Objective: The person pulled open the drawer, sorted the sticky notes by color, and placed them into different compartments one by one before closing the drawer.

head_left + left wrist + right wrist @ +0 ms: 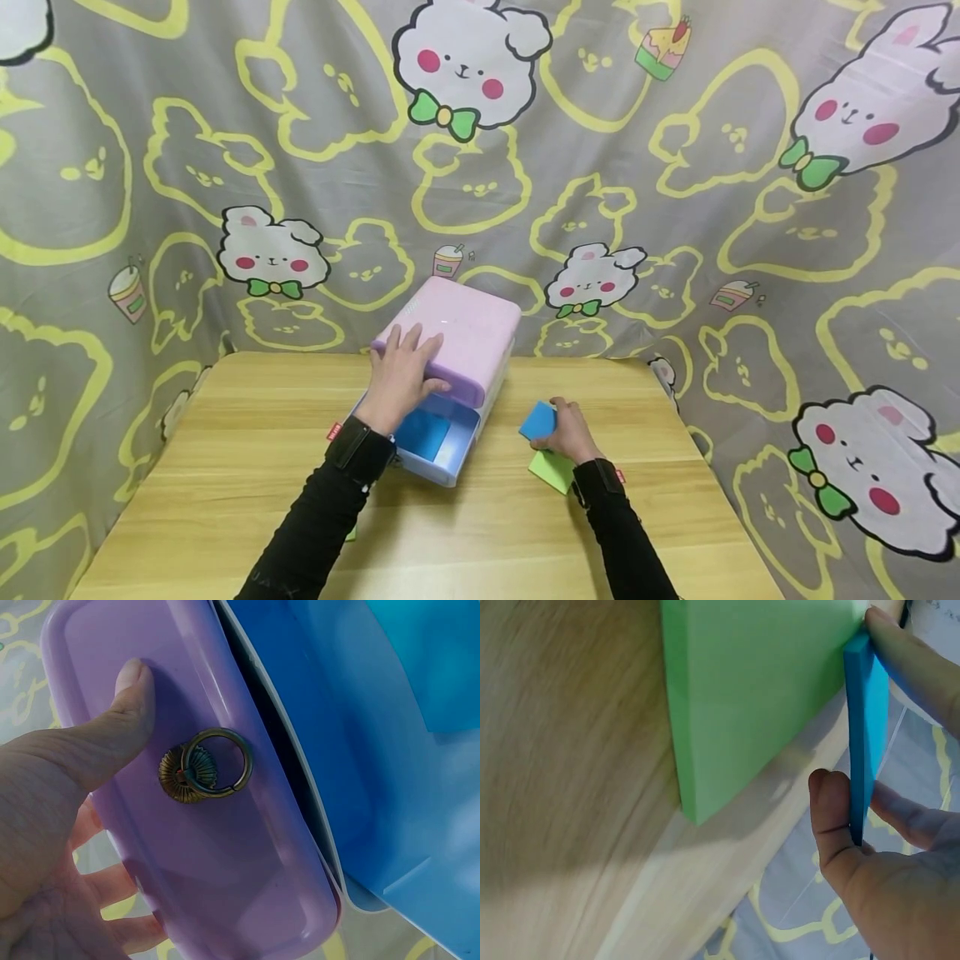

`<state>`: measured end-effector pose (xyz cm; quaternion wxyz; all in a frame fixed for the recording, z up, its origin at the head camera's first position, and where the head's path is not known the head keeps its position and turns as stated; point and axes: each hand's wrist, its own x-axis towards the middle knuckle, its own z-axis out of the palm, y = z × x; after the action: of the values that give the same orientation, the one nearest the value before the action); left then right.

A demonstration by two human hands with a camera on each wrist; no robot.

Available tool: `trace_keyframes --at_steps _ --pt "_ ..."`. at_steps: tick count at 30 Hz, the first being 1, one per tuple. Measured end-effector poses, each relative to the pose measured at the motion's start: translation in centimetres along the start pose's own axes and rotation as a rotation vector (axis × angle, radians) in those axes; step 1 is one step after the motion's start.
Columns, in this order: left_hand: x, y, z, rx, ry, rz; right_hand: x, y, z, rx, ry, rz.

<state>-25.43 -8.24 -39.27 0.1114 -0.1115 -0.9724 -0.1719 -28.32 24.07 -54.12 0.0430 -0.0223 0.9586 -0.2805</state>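
A small drawer box with a pink top (465,321) stands turned on the table. My left hand (399,375) rests on it, fingers spread over the top, thumb against the purple upper front (217,855) beside a brass ring pull (217,761). Below, the light-blue lower drawer (459,458) is pulled out, with a flat blue square (422,433) lying inside. To the right of the box, my right hand (572,432) pinches a blue sticky-note pad (868,727) by its edges, thumb on one side. A green sticky-note pad (551,472) lies on the table beneath that hand.
A sliver of something green (351,534) peeks out beside the left sleeve. The wooden table (660,508) meets a grey cartoon-print curtain (480,183) at the back and sides.
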Motion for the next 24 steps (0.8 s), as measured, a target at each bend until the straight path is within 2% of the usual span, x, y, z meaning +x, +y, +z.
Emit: trace_keyframes --at_steps 6,12,20,24 --pt "0.0 -0.1 0.0 -0.001 -0.006 -0.002 0.1 0.5 -0.2 0.031 0.004 0.017" --pt "0.0 -0.1 -0.1 -0.006 -0.01 -0.004 0.1 1.0 -0.6 0.082 0.043 0.022" --pt "0.0 -0.1 0.0 -0.015 -0.013 -0.008 -0.2 1.4 -1.7 0.229 0.105 0.026" --pt "0.0 -0.1 0.0 -0.02 -0.005 -0.007 -0.4 1.5 -2.3 0.301 0.092 0.056"
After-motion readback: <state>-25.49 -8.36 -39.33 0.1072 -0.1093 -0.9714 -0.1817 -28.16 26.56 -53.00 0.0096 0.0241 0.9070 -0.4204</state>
